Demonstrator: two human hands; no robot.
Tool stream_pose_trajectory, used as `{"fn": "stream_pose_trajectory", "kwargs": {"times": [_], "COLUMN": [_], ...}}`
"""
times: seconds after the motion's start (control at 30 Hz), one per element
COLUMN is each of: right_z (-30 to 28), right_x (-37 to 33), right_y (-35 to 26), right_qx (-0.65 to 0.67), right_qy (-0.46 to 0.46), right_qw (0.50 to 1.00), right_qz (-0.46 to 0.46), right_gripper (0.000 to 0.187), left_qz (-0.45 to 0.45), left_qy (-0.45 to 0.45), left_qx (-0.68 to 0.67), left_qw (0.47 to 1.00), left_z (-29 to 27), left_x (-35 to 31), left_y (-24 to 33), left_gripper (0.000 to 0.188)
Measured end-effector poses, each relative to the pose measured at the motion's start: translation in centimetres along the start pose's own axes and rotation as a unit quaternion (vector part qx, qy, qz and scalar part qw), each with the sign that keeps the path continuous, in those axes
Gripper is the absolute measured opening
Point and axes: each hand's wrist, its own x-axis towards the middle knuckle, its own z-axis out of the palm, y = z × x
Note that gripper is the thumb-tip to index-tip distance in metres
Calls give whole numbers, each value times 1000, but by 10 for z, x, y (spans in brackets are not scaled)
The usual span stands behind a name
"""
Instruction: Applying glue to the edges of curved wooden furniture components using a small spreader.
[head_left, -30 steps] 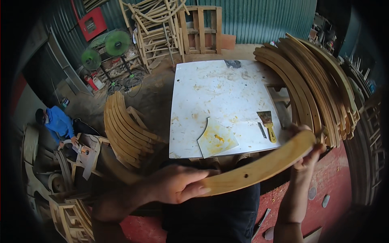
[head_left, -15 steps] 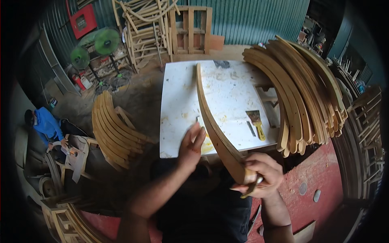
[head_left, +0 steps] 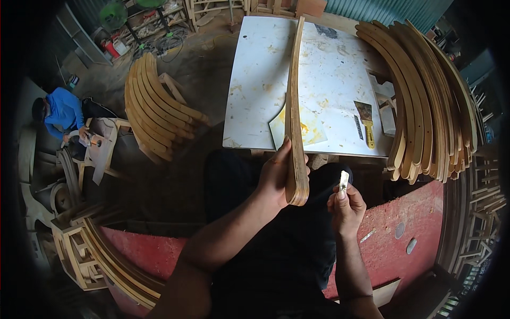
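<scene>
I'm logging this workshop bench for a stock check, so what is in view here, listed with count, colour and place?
Curved wooden slat: one, tan, on edge over the table, near end in left hand.
Table: one, white, stained, ahead.
Putty knife: one, yellow handle, on table, right.
Slat stack: many, tan, right of table.
Second slat stack: several, tan, left on floor.
Person in blue: one, far left.
Left hand: grips slat.
Right hand: pinches small pale piece.
</scene>
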Motion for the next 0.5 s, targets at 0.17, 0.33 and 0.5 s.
{"fn": "stream_pose_trajectory", "kwargs": {"times": [0.17,0.33,0.5], "right_z": [-9,-12,-18], "right_x": [3,9,22], "right_y": [18,27,38], "right_qx": [22,20,-30], "right_qy": [4,19,18], "right_qw": [999,997,998], "right_qz": [42,73,59], "right_gripper": [27,26,20], "left_qz": [6,-9,0], "left_qy": [20,9,54], "left_qx": [-7,-2,32], "left_qw": [1000,1000,998], "left_z": [0,-11,-21], "left_x": [-4,1,-2], "left_y": [4,8,13], "left_gripper": [52,51,46]}}
